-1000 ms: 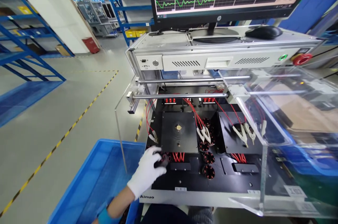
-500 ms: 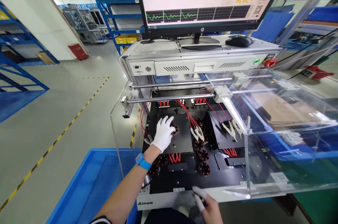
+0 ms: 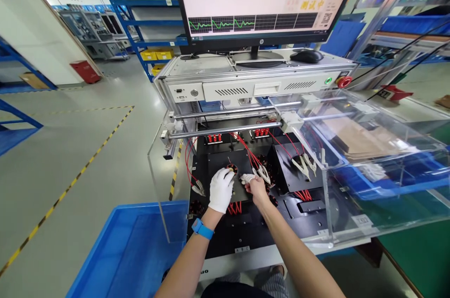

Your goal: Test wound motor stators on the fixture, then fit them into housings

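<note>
Coil [image 3: 232, 167] is on the left black plate [image 3: 216, 160], toward the middle. My left hand [image 3: 221, 191], gloved, is curled up against its near left side. Can't tell if that's a real grip or just steadying; the glove covers the contact. My right hand [image 3: 256, 186] is just right of the coil, fingertips bunched, white covers on them. Can't tell if there's a lead between them, too small to see.

Handling, my guess: coil is small, light enough for one hand, stiff in the body. Weak spots would be the windings and the thin wire [image 3: 229, 160] poking up at the far side; that looks bendy and easy to kink. Best hold: outer rim, thumb and finger opposite each other, no pressing on copper. Glove may slide a bit on a smooth rim, so light and even. Take any lead near its end, don't lift by it.

White clips [image 3: 262, 175] on red wires lie right of the plate, near my right hand.
</note>
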Tool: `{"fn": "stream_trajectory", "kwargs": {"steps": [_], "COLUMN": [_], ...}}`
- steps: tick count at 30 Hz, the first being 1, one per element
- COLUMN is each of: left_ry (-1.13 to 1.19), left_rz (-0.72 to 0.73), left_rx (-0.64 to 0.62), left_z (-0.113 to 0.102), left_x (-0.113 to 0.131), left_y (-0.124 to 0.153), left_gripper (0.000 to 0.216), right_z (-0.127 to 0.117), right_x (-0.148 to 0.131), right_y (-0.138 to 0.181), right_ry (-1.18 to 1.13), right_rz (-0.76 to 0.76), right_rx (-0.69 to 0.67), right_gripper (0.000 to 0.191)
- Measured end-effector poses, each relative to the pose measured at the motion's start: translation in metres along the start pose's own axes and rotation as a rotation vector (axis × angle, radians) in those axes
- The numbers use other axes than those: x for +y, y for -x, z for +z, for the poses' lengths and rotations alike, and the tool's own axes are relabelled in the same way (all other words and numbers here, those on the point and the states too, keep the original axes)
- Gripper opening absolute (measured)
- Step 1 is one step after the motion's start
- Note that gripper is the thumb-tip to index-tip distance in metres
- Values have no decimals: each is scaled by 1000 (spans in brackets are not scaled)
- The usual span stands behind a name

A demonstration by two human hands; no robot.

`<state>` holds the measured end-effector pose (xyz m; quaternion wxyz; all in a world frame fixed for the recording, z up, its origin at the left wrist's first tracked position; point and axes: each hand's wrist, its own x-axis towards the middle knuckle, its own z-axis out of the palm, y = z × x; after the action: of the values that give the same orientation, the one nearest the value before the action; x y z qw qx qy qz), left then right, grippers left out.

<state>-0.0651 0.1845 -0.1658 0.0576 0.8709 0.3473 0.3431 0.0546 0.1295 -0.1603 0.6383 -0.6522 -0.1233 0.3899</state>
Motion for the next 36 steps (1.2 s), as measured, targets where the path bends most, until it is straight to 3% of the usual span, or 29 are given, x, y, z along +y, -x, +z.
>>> {"fn": "stream_trajectory", "kwargs": {"steps": [8,17,24,27,30,33,36], "left_ry": [14,84,146,121,72,42,32], "left_rz": [-61,56,48,-22,-19,11,5], "left_rx": [53,33,12,34,-20,-58,-36], "left_z": [5,-5,-22,-28,-28,-24,-19], "left_x": [7,3,-7,-8,-8,-7,-6], "left_y": [-2,1,9,9,6,0,-4], "left_gripper": [17,11,10,13,25,26,15], "right_z": [3,-3,-10,-15,-14,-8,-2], "right_x": [16,22,26,15,-3,-20,-26], "right_y": [11,13,19,28,34,36,39], "right_ry": [-220,-268,-182,130,788,1310,1529], "right_rz": [13,-25,-102,-413,-761,-800,-768], "right_rx": [243,260,337,269,33,-104,-132], "right_gripper": [20,17,21,26,25,26,20]}}
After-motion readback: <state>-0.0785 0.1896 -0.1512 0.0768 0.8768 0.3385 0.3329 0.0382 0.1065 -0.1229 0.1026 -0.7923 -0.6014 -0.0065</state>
